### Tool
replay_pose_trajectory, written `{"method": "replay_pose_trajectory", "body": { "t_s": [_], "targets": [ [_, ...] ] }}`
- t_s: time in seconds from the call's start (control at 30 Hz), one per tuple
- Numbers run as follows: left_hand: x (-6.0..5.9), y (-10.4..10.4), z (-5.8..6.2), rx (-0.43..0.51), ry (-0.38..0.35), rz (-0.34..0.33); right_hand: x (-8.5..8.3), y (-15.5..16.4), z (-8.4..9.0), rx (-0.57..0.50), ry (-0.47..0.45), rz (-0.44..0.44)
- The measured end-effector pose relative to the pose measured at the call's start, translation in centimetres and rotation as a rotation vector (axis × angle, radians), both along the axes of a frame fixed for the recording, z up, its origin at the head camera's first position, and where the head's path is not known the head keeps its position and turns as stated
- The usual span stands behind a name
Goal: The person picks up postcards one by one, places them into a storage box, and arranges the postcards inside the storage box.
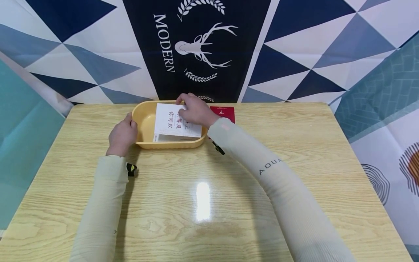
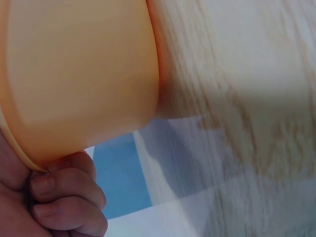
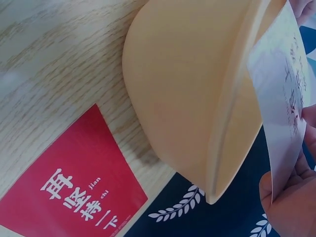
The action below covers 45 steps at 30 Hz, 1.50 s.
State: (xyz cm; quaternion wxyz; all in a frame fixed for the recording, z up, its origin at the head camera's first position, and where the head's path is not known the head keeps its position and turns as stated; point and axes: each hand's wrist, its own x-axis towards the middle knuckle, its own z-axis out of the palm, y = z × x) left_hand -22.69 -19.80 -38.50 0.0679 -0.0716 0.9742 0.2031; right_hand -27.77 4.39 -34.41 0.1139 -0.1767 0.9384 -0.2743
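Pretty bright, even light from overhead. There's a white glare spot on the table (image 1: 203, 201) and soft shadows under the arms. Head view is sharp, edges bend a bit. Both wrist views are close-up and soft, left one blurriest.

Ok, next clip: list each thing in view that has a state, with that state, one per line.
Yellow tub: upright on the table, left end gripped.
White booklet: closed, tilted across the tub's rim, partly inside.
Red booklet: flat on the table, right of the tub, untouched.
Left hand: grips the tub's rim.
Right hand: holds the white booklet's far edge.
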Motion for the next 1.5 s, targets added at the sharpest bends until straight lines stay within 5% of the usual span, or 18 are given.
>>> {"method": "replay_pose_trajectory", "body": {
  "t_s": [1.5],
  "targets": [
    [-0.2, -0.2, -0.2, 0.017, 0.001, 0.008, 0.1, -1.1, -3.0, 0.078, 0.063, 0.131]
  ]
}}
